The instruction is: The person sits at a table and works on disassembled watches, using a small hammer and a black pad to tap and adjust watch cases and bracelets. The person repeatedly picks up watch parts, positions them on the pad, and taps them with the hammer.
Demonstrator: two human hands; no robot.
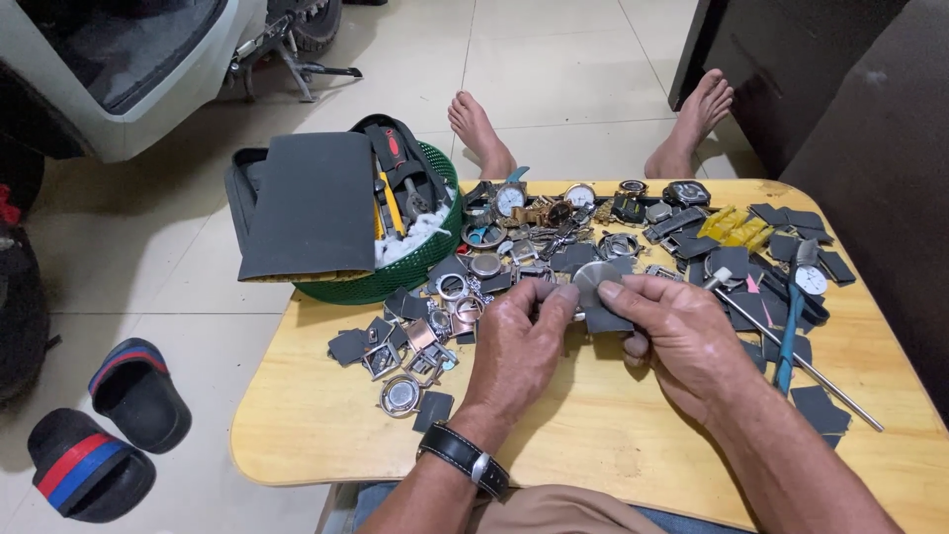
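We pinch a small round metal watch case (594, 278) between both thumbs and forefingers, left hand (516, 348) and right hand (680, 341) closed on its rim. It looks light, stiff and slippery, so edge grips suit best.

Both forearms are bare, with no sleeves in view; the left hand (519, 341) and right hand (682, 341) wear no gloves and no rings that can be made out; veins and knuckles stand out on the backs. On the left wrist sits a black strap (463, 459), broad and smooth like leather, with a silver metal buckle; the right wrist carries nothing. At the lower edge show a tan garment (554, 512) and a strip of blue cloth; beyond the table, two bare feet (481, 131), no shoes or socks
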